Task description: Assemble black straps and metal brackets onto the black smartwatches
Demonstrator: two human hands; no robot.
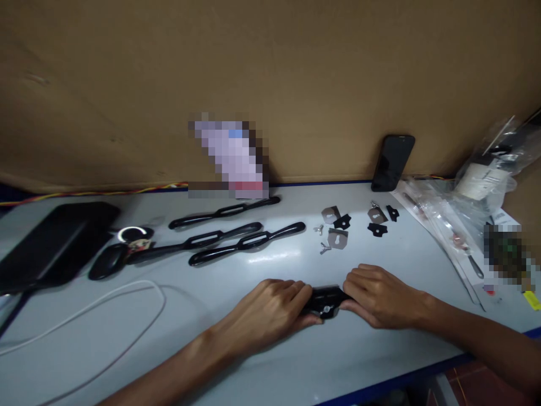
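Note:
My left hand (282,307) and my right hand (382,297) are closed around the two handles of a black spokeshave (325,300), held low over the front of the table. Its middle shows between my hands, with a small silver screw visible on its near side; the handles are hidden by my fingers. Beyond my hands lie three black spokeshave bodies (252,242) with open slots in their middles. Behind my right hand are several flat steel blades (338,238), black cap pieces (377,229) and silver wing screws (324,248).
A black phone (393,163) leans against the cardboard wall (270,67). Plastic-bagged items (448,231) and a white roll in clear wrap (482,179) crowd the right side. At left are a black box-like object (59,242) and a white cable (127,286) in a loop.

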